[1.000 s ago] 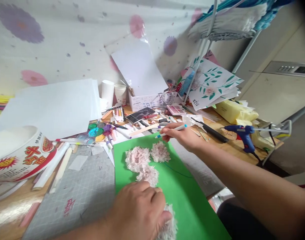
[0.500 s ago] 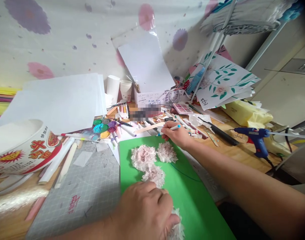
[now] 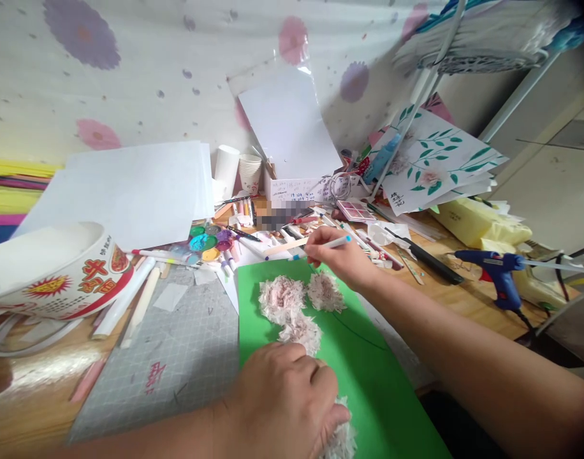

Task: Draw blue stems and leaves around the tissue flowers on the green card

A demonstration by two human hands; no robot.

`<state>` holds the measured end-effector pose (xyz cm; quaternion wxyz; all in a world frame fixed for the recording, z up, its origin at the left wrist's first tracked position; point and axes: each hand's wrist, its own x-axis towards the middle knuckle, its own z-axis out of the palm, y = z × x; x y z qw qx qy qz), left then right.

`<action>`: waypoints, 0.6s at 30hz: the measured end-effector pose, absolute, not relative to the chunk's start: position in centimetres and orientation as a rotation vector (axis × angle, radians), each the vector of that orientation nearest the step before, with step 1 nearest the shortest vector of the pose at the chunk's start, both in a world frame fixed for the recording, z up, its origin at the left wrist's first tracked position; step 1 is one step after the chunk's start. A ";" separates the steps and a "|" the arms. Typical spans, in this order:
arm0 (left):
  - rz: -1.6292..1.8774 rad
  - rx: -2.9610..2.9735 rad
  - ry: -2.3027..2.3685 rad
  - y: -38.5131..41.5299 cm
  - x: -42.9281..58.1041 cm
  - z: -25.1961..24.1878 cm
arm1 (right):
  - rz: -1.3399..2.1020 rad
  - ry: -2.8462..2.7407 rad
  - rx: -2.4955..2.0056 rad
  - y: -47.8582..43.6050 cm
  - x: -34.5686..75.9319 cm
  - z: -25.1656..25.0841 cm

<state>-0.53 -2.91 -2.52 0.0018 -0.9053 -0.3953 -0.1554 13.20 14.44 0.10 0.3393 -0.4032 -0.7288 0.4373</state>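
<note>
Pinched in my right hand [image 3: 337,255] is a marker pen [image 3: 338,242] with a blue end, held low over the top edge of a green sheet [image 3: 368,389]. Just below that hand sits a small pale pink ruffled paper flower [image 3: 325,291]. A larger ruffled flower [image 3: 281,298] and another flower [image 3: 300,333] lie to its left. My left hand [image 3: 292,389] rests on the sheet with curled fingers, its thumb against a whitish ruffled flower [image 3: 342,437] at the bottom. What lies under its fingers is hidden. A thin dark curved line runs across the sheet.
A grey cutting mat [image 3: 191,363] lies left of the sheet, with a noodle bucket [image 3: 57,274] beyond. Paint pots [image 3: 210,242] and scattered markers fill the back. At right are a blue glue gun [image 3: 500,274] and a black stick-like tool [image 3: 430,258].
The view has turned slightly left, so the scene sits further right. My right hand has moved the marker pen left along the sheet's top edge. My left hand stays on the sheet.
</note>
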 end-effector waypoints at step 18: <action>-0.502 -2.827 -1.217 -2.8 -0.2 -2.3 | 1.141 -2.063 -1.027 13.9 11.3 -0.5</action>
